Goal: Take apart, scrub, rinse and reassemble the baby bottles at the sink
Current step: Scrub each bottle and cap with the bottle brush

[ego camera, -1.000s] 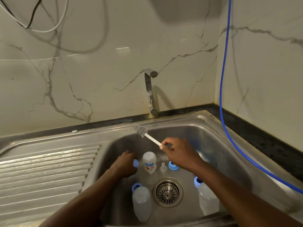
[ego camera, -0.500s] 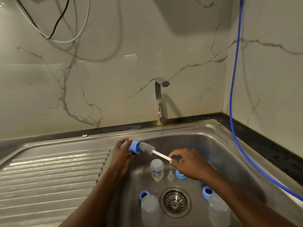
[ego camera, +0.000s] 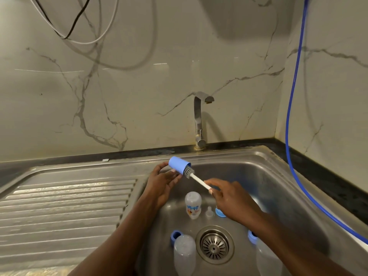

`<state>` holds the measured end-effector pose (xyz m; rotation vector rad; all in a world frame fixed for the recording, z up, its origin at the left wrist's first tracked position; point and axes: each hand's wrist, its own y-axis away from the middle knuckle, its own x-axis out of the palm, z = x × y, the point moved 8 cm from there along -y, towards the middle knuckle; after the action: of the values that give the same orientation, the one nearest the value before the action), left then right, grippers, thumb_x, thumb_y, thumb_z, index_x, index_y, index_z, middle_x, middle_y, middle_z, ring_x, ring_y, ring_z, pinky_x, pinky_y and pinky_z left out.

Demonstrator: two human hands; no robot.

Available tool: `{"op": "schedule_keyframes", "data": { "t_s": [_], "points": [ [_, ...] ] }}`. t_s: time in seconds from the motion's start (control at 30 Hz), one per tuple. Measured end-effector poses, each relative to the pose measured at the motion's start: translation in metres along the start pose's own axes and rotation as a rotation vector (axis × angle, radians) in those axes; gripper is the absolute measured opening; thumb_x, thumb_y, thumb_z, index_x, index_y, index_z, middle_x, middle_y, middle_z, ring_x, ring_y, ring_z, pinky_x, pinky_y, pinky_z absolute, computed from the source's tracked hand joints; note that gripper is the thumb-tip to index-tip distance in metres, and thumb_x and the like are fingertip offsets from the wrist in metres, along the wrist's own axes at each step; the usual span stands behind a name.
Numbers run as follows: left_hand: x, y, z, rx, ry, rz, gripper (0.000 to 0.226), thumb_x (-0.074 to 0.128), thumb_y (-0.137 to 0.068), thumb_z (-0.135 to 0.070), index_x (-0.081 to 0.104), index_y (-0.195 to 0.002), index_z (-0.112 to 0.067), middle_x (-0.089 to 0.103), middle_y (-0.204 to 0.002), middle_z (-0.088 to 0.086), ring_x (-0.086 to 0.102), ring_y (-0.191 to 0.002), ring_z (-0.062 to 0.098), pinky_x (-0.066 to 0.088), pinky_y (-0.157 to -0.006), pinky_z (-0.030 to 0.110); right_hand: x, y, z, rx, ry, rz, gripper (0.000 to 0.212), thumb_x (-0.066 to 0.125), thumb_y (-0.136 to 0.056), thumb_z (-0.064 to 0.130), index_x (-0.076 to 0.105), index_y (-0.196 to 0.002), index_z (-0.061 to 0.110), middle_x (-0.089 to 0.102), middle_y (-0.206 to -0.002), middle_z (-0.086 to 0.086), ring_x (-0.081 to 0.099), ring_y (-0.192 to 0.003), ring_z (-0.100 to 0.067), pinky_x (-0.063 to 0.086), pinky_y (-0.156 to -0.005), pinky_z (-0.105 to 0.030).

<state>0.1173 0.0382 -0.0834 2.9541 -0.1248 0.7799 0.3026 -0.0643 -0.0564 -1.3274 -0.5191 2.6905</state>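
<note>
Head view — left hand [ego camera: 161,182] tight round cap [ego camera: 178,165]; right hand [ego camera: 231,198] tight on brush [ego camera: 196,179] — near sink rim [ego camera: 229,152]

A household kitchen corner is showing here: a stainless-steel sink [ego camera: 278,176] with a ribbed drainboard [ego camera: 69,206] is sitting in a dark stone desk [ego camera: 318,166], and a single metal tap [ego camera: 199,120] is rising behind it against glossy marble-look wall panels [ego camera: 139,86]. Baby bottles [ego camera: 192,204] are lying in the basin around the drain strainer [ego camera: 214,245], suggesting a home rather than a trade kitchen. A blue hose [ego camera: 294,96] is trailing down the corner while loose cables [ego camera: 79,22] are hanging across the wall.
</note>
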Motion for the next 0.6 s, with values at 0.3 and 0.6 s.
{"op": "schedule_keyframes", "data": {
  "t_s": [0.3, 0.6],
  "points": [
    [0.005, 0.002, 0.003, -0.031, -0.042, -0.039, 0.046, 0.067, -0.089, -0.014, 0.048, -0.13, -0.003, 0.064, -0.114, 0.022, 0.07, -0.085, 0.026, 0.058, -0.066, 0.032, 0.002, 0.008, 0.018, 0.034, 0.02, 0.066, 0.027, 0.05, -0.098, 0.028, 0.06, -0.122, 0.033, 0.069, -0.096, 0.003, 0.063, -0.082, -0.011, 0.053, -0.073, -0.03],
    [-0.005, 0.005, 0.008, -0.151, 0.18, 0.071, 0.046, 0.051, -0.101, -0.028, 0.047, -0.135, 0.002, 0.062, -0.126, 0.024, 0.064, -0.105, 0.028, 0.06, -0.07, 0.033, 0.033, 0.024, 0.033, 0.433, -0.936, 0.497, 0.02, 0.048, -0.102, 0.021, 0.058, -0.118, 0.022, 0.047, -0.058, 0.003, 0.033, -0.039, -0.004, 0.027, -0.033, -0.014]
  ]
}}
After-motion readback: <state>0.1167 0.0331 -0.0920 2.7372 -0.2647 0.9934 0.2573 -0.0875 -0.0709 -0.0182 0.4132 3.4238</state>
